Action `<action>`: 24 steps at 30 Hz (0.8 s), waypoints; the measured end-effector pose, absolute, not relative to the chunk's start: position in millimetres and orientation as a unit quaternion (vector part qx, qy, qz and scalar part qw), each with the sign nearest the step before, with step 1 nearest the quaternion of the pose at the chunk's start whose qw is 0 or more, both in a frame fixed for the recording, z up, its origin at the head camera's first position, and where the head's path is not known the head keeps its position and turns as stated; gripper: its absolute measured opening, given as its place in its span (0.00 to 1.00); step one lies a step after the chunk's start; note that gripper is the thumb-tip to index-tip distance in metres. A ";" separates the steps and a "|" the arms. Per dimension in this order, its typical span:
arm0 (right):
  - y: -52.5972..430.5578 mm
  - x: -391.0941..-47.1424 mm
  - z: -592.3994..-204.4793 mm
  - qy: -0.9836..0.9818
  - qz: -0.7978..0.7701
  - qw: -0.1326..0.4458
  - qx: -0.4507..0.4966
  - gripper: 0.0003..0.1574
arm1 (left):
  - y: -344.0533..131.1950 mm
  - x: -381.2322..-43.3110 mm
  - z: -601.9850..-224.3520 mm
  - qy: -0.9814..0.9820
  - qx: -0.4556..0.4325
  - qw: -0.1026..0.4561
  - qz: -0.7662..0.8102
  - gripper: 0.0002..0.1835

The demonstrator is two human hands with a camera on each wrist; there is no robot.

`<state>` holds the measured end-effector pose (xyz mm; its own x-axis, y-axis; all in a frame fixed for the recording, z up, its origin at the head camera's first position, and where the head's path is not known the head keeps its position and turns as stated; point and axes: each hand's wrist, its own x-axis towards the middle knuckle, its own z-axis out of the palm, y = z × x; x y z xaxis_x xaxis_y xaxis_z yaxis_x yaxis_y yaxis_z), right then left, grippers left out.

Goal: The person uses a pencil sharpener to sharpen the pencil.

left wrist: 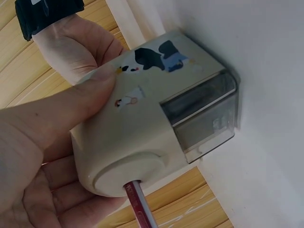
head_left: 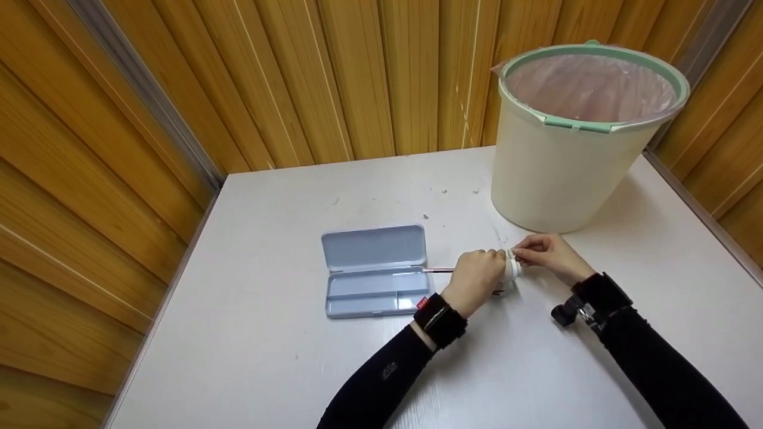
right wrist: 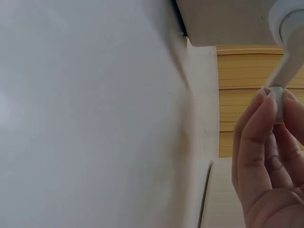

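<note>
On the table, my left hand (head_left: 477,277) grips a white crank pencil sharpener (left wrist: 137,114) with cartoon stickers and a clear shavings drawer (left wrist: 204,118). A dark red pencil (left wrist: 139,204) sticks out of the sharpener's round front hole, pointing left toward the pencil case in the head view. At the sharpener's back, my right hand (head_left: 551,256) pinches the knob of the white crank handle (right wrist: 285,71) between thumb and fingers. An open light-blue pencil case (head_left: 362,286) lies left of the left hand, its lid (head_left: 375,249) tilted back.
A large cream bin (head_left: 554,173) with a green rim and a plastic liner stands at the back right of the white table (head_left: 256,357). Wood-panelled walls (head_left: 357,77) rise behind and beside the table. Small dark specks lie on the tabletop in front of the bin.
</note>
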<state>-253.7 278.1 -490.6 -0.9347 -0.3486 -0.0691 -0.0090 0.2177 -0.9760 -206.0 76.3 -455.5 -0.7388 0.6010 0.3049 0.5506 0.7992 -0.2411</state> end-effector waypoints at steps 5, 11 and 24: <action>280.3 -252.8 -494.7 0.771 -0.604 0.155 -0.126 0.10 | 76.0 -204.9 -456.6 -0.928 -0.308 0.196 0.069 0.07; 282.5 -252.7 -496.2 0.780 -0.586 0.168 -0.139 0.09 | 75.3 -204.6 -456.1 -0.927 -0.311 0.200 0.065 0.08; 280.1 -248.1 -491.6 0.805 -0.538 0.188 -0.165 0.11 | 75.8 -204.8 -456.1 -0.932 -0.307 0.181 0.062 0.10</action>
<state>-248.1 280.1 -491.6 -0.8750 -0.4677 -0.1250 -0.0631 0.3662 -0.9284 -204.8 75.8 -456.1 -0.7454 0.5952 0.3001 0.5504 0.8036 -0.2265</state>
